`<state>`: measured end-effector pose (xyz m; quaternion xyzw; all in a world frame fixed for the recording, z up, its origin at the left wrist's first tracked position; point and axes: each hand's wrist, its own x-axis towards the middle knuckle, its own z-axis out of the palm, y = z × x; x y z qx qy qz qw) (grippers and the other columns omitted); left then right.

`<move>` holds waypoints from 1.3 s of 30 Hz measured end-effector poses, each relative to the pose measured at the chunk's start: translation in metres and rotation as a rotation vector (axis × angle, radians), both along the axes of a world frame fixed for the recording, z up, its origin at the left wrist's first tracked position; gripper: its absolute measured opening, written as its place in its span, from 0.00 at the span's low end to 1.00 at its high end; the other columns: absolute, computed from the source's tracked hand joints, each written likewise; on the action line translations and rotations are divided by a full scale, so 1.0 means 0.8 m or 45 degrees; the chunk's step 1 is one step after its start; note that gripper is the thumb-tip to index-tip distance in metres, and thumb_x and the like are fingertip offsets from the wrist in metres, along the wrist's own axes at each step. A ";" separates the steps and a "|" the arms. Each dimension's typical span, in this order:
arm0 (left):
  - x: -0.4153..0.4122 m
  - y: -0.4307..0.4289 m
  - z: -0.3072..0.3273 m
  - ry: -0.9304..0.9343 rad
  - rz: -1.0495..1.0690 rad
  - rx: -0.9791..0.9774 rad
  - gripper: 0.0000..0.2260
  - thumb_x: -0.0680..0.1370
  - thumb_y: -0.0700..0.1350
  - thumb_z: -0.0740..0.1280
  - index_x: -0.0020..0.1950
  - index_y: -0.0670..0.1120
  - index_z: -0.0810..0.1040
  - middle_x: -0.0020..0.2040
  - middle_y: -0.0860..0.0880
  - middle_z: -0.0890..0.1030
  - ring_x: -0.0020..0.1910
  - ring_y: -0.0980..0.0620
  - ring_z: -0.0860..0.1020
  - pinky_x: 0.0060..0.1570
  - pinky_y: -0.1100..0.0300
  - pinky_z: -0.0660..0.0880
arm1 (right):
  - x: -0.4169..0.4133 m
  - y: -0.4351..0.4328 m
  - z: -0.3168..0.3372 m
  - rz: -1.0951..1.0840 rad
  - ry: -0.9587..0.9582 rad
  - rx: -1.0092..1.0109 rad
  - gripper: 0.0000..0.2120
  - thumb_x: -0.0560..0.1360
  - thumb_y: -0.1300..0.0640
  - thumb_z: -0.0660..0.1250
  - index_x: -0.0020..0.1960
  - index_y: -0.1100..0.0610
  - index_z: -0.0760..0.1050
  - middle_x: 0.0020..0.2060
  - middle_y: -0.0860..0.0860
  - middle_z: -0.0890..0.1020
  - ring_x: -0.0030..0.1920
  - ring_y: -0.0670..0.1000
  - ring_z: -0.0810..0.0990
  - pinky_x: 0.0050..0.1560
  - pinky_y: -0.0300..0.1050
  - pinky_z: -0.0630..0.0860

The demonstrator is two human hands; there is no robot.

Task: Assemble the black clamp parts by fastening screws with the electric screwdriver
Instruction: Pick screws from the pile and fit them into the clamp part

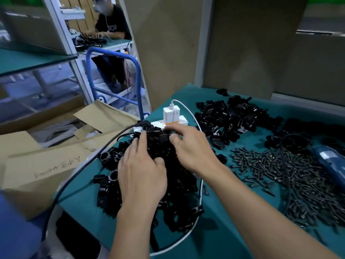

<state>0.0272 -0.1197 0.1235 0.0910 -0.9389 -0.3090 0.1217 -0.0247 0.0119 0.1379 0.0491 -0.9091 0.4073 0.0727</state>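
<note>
Left hand (141, 174): palm down on top of the near clamp parts pile (177, 186), back of hand to camera.
Left fingers (139, 144): fairly straight, slightly spread, tips touching the black parts; thumb bent inward against the pile.
Right hand (190, 148): on the far side of the same pile, just beside the left hand.
Right fingers (179, 129): curled down over the pile's far edge; cannot tell whether pinching a part or only pressing.
Near pile: heaped at the bench (224, 232) left front corner, up against the power strip (182, 120).
Second clamp pile (229, 116): farther back and to the right, apart from both hands.
Screws (298, 174): loose dark heap right of the hands, untouched.
Blue item (328, 159): right edge, lying on the screws, blurred; cannot tell what.
Charger (169, 113): white, plugged into the strip, white cable (194, 118) looping round the near pile.
Black cable (84, 165): from the strip off the bench's left edge.
Cardboard box (46, 165): left of bench, flaps open.
Background: second person (110, 23) seated at another bench.
</note>
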 end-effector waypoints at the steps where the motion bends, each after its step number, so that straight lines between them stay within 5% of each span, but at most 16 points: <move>1: 0.000 0.000 0.000 0.021 0.042 -0.013 0.31 0.81 0.47 0.64 0.84 0.52 0.58 0.81 0.51 0.66 0.80 0.50 0.63 0.80 0.46 0.59 | 0.003 0.012 0.002 -0.047 0.021 -0.017 0.19 0.79 0.57 0.62 0.65 0.43 0.81 0.61 0.42 0.84 0.58 0.46 0.80 0.52 0.37 0.72; 3: 0.003 0.010 0.002 0.120 0.127 -0.035 0.29 0.81 0.47 0.65 0.82 0.49 0.63 0.81 0.49 0.68 0.80 0.49 0.63 0.82 0.46 0.55 | 0.008 0.042 0.003 -0.115 0.039 -0.043 0.18 0.78 0.58 0.64 0.63 0.42 0.82 0.57 0.40 0.84 0.50 0.43 0.80 0.39 0.27 0.71; 5: 0.012 0.036 0.009 0.274 0.120 -0.066 0.27 0.79 0.47 0.66 0.79 0.47 0.70 0.78 0.47 0.71 0.79 0.47 0.65 0.82 0.46 0.55 | 0.009 0.075 0.003 -0.209 0.063 -0.097 0.18 0.78 0.59 0.65 0.61 0.42 0.83 0.54 0.39 0.85 0.42 0.38 0.81 0.37 0.26 0.73; 8: 0.020 0.109 0.004 0.534 -0.240 -0.053 0.23 0.76 0.46 0.64 0.72 0.46 0.77 0.74 0.46 0.76 0.76 0.46 0.69 0.79 0.45 0.61 | -0.001 0.127 0.001 -0.402 0.090 -0.064 0.17 0.78 0.60 0.65 0.60 0.42 0.83 0.53 0.41 0.86 0.34 0.36 0.79 0.35 0.25 0.69; 10: 0.021 0.170 -0.010 0.486 -0.530 0.015 0.26 0.78 0.46 0.61 0.76 0.48 0.73 0.78 0.50 0.71 0.80 0.51 0.62 0.81 0.51 0.56 | -0.013 0.165 -0.005 -0.456 -0.027 0.058 0.21 0.79 0.61 0.64 0.67 0.45 0.80 0.61 0.49 0.84 0.45 0.42 0.80 0.42 0.26 0.71; 13: 0.005 0.233 -0.032 0.181 -0.630 0.354 0.29 0.81 0.39 0.65 0.82 0.50 0.64 0.82 0.55 0.63 0.82 0.58 0.54 0.80 0.64 0.47 | -0.032 0.219 -0.022 -0.351 -0.319 0.419 0.30 0.82 0.64 0.61 0.81 0.49 0.63 0.78 0.56 0.67 0.74 0.57 0.69 0.69 0.46 0.68; 16: -0.015 0.273 -0.062 0.010 -0.646 0.289 0.30 0.81 0.40 0.64 0.82 0.50 0.61 0.83 0.53 0.59 0.83 0.55 0.52 0.80 0.63 0.46 | -0.044 0.262 -0.032 -0.358 -0.401 0.556 0.38 0.79 0.63 0.67 0.84 0.51 0.55 0.82 0.54 0.58 0.81 0.57 0.58 0.78 0.51 0.61; 19: -0.028 0.291 -0.084 -0.099 -0.682 0.009 0.29 0.82 0.45 0.62 0.82 0.46 0.61 0.85 0.49 0.54 0.84 0.51 0.48 0.82 0.56 0.43 | -0.062 0.278 -0.036 -0.402 -0.379 0.608 0.42 0.76 0.62 0.70 0.83 0.47 0.54 0.76 0.56 0.71 0.72 0.59 0.73 0.71 0.54 0.71; 22: -0.045 0.297 -0.085 -0.114 -0.648 0.022 0.30 0.80 0.44 0.62 0.82 0.46 0.62 0.84 0.50 0.59 0.83 0.51 0.52 0.81 0.58 0.43 | -0.076 0.280 -0.044 -0.369 -0.338 0.583 0.42 0.75 0.68 0.65 0.82 0.45 0.55 0.55 0.56 0.85 0.55 0.60 0.82 0.58 0.56 0.81; 26: -0.071 0.304 -0.076 -0.104 -0.583 0.151 0.28 0.79 0.41 0.64 0.80 0.47 0.67 0.79 0.52 0.68 0.80 0.52 0.60 0.82 0.55 0.53 | -0.082 0.278 -0.054 -0.428 -0.217 0.538 0.28 0.73 0.67 0.67 0.69 0.47 0.69 0.47 0.52 0.82 0.49 0.58 0.81 0.50 0.56 0.80; 30: -0.073 0.308 -0.081 -0.038 -0.561 0.118 0.23 0.79 0.41 0.67 0.74 0.46 0.74 0.72 0.54 0.74 0.75 0.54 0.64 0.79 0.59 0.55 | -0.100 0.282 -0.051 -0.381 -0.063 0.543 0.29 0.71 0.68 0.67 0.68 0.48 0.72 0.64 0.52 0.73 0.62 0.57 0.72 0.62 0.52 0.73; 32: -0.073 0.309 -0.080 -0.015 -0.592 0.090 0.20 0.78 0.41 0.68 0.71 0.48 0.77 0.69 0.55 0.75 0.74 0.55 0.65 0.78 0.60 0.57 | -0.108 0.283 -0.045 -0.234 -0.107 0.539 0.30 0.72 0.69 0.66 0.70 0.48 0.70 0.66 0.51 0.71 0.62 0.57 0.72 0.58 0.47 0.72; 34: -0.075 0.309 -0.077 -0.016 -0.594 0.100 0.19 0.77 0.39 0.67 0.68 0.49 0.79 0.66 0.57 0.77 0.72 0.56 0.66 0.76 0.60 0.61 | -0.113 0.282 -0.040 -0.226 -0.108 0.586 0.23 0.74 0.69 0.66 0.64 0.49 0.71 0.58 0.51 0.75 0.53 0.56 0.76 0.44 0.44 0.70; 39: -0.077 0.305 -0.073 -0.029 -0.586 0.138 0.16 0.77 0.39 0.66 0.63 0.51 0.82 0.49 0.63 0.74 0.60 0.53 0.73 0.63 0.59 0.69 | -0.102 0.282 -0.038 -0.300 -0.200 0.750 0.23 0.74 0.70 0.62 0.65 0.52 0.72 0.38 0.52 0.74 0.34 0.53 0.73 0.29 0.45 0.65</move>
